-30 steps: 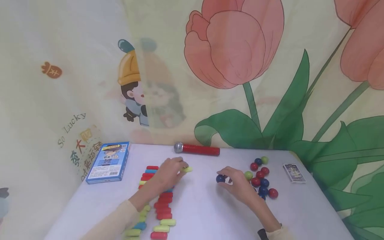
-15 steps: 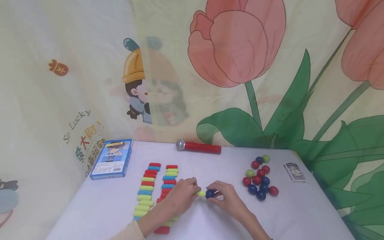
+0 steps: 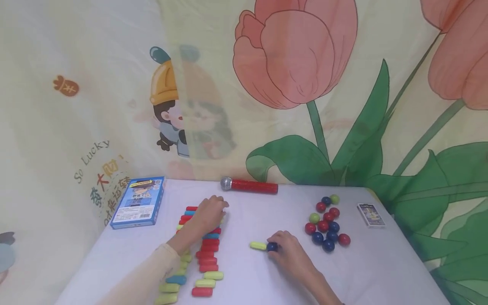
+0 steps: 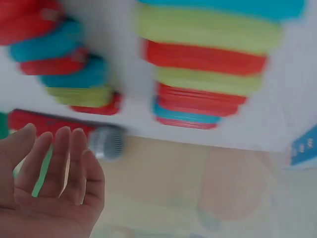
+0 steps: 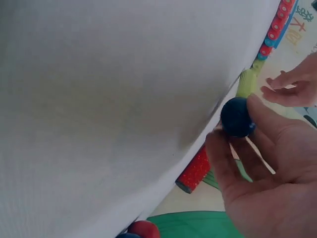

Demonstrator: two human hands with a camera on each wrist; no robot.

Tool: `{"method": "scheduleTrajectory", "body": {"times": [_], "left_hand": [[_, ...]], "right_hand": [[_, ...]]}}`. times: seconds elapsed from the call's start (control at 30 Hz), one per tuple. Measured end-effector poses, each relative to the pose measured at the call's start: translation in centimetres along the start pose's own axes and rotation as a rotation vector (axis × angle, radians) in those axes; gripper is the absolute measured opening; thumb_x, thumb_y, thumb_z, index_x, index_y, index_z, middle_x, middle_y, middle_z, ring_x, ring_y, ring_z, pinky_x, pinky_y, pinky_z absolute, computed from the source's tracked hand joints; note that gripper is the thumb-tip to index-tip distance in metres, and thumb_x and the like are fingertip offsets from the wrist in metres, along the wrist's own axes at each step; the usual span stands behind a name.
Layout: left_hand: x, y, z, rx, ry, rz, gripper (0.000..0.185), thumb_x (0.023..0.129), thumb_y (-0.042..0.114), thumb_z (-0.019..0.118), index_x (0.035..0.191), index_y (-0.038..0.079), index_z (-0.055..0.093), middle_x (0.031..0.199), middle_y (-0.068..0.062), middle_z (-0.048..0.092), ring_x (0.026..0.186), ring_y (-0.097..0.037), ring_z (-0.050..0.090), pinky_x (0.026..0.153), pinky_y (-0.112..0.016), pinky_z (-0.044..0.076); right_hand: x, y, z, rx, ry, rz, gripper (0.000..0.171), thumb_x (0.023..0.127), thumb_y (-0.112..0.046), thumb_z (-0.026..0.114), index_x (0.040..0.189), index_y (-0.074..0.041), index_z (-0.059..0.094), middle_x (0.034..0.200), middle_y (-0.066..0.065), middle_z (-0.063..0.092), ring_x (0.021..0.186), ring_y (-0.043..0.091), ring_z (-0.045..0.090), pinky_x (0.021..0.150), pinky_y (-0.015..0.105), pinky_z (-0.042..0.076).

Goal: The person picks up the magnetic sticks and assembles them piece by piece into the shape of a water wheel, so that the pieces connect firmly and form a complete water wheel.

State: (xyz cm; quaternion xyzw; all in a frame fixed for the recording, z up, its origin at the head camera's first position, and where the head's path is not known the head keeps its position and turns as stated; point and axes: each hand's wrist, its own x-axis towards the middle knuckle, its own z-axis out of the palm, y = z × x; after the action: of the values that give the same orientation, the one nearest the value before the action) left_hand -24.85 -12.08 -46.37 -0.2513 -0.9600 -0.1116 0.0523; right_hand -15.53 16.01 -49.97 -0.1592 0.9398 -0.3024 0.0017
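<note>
Tulip-print curtain, white table: blue ball meets green rod

Behind everything hangs the curtain; below it the table bears two rows of coloured rods, with a blue box beyond them on the left. The left hand is at the far end of the nearer row, fingers loosely spread and holding nothing. The right hand pinches the blue ball near mid-table. A red microphone lies at the back. The green rod points left from the ball, its end apparently touching; whether they are fixed together cannot be told. Loose balls sit to the right.

Joining rod to ball looks like the step in hand; the next move seems to call for a steady right pinch while the left fingers pick another rod.
</note>
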Motion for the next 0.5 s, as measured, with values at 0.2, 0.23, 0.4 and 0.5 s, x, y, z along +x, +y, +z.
{"method": "scheduleTrajectory", "body": {"times": [0.2, 0.23, 0.4, 0.5], "left_hand": [[1.7, -3.2, 0.7, 0.153, -0.094, -0.013, 0.019, 0.091, 0.006, 0.086, 0.109, 0.006, 0.084, 0.103, -0.012, 0.080, 0.098, -0.032, 0.073, 0.085, -0.048, 0.061], [1.8, -3.4, 0.8, 0.144, -0.103, -0.013, 0.018, 0.090, 0.005, 0.086, 0.108, 0.006, 0.084, 0.102, -0.012, 0.080, 0.098, -0.031, 0.073, 0.086, -0.049, 0.061], [2.2, -3.8, 0.8, 0.132, -0.129, -0.027, 0.025, 0.085, 0.005, 0.091, 0.108, 0.003, 0.083, 0.099, -0.012, 0.079, 0.098, -0.030, 0.071, 0.091, -0.051, 0.059], [2.0, -3.7, 0.6, 0.185, -0.078, -0.028, 0.030, 0.081, 0.006, 0.094, 0.108, 0.003, 0.081, 0.099, -0.013, 0.074, 0.099, -0.030, 0.068, 0.090, -0.049, 0.059]], "right_hand": [[0.1, 0.1, 0.2, 0.010, -0.037, 0.036, 0.031, 0.086, -0.011, 0.090, 0.115, -0.008, 0.080, 0.105, -0.001, 0.076, 0.099, 0.017, 0.071, 0.087, 0.035, 0.062], [0.1, 0.2, 0.2, 0.028, -0.044, 0.037, 0.031, 0.086, -0.010, 0.089, 0.115, -0.006, 0.079, 0.105, 0.000, 0.076, 0.097, 0.016, 0.071, 0.085, 0.033, 0.062], [0.1, 0.2, 0.0, 0.065, -0.061, 0.051, 0.032, 0.084, -0.007, 0.091, 0.113, -0.004, 0.078, 0.095, -0.003, 0.074, 0.081, 0.007, 0.063, 0.071, 0.024, 0.056], [0.2, 0.1, -0.2, 0.067, -0.064, 0.070, 0.032, 0.082, -0.009, 0.092, 0.111, -0.004, 0.078, 0.086, -0.007, 0.069, 0.075, 0.005, 0.058, 0.066, 0.022, 0.052]]}}
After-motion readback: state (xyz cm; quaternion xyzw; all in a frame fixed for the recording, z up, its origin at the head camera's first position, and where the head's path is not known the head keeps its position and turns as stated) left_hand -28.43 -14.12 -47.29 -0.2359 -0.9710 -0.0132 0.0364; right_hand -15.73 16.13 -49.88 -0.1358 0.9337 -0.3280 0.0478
